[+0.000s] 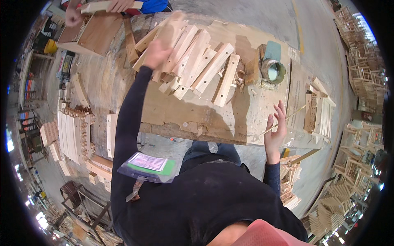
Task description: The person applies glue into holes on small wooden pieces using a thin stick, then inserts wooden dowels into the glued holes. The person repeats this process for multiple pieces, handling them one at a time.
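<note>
My right hand (274,133) has its fingers spread, pinching a thin stick (283,121) at the tabletop (184,115) edge. Farther out, my left hand (156,54) closes on a drilled slat (174,35) atop the slat pile (201,67), most still unsorted; glue pot (273,70) waits beyond.

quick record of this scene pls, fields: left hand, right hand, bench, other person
left hand: left hand grips a flat pale wooden slat on the heap of drilled wooden slats
right hand: right hand pinches a thin wooden stick, fingers spread
bench: worn wooden workbench bearing a round open tin of pale glue and short wooden dowels
other person: hands on a wooden box frame
</note>
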`<move>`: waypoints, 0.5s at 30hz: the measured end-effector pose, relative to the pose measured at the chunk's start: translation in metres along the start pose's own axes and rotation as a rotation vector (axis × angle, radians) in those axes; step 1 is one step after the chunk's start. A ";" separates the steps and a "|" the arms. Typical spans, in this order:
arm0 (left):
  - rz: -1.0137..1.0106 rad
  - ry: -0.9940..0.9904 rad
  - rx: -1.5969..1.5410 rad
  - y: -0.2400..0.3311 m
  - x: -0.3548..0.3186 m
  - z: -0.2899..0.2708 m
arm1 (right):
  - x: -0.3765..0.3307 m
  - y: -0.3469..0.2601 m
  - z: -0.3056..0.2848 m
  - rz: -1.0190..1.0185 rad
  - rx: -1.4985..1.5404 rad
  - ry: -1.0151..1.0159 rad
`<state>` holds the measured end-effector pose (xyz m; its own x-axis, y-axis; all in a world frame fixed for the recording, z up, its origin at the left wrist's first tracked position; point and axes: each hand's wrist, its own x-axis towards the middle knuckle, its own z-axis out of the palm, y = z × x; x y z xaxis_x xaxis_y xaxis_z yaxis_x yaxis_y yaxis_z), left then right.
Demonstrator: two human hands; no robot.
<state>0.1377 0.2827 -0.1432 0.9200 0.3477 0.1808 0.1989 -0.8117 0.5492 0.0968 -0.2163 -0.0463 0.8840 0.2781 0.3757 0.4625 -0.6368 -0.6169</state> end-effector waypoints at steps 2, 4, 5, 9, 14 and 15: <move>-0.239 -0.034 -0.513 -0.018 -0.038 -0.036 | -0.001 0.004 -0.006 0.038 0.021 0.022; -0.540 -0.256 -0.307 -0.058 -0.074 -0.081 | -0.003 0.010 -0.012 0.054 0.006 0.047; -0.740 -0.231 -0.513 -0.080 -0.094 -0.095 | -0.004 0.015 -0.015 0.056 -0.003 0.052; -0.850 -0.009 -0.432 -0.222 -0.163 -0.129 | 0.002 0.020 -0.020 0.044 -0.016 0.047; -1.063 0.250 0.102 -0.306 -0.160 -0.167 | 0.009 0.034 -0.020 0.028 -0.018 0.066; -0.921 0.316 0.344 -0.279 -0.144 -0.140 | 0.008 0.032 -0.023 0.024 -0.057 0.068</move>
<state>-0.0980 0.5251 -0.2082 0.2415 0.9695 0.0415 0.9128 -0.2415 0.3294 0.1174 -0.2511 -0.0466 0.8871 0.2141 0.4089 0.4352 -0.6832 -0.5864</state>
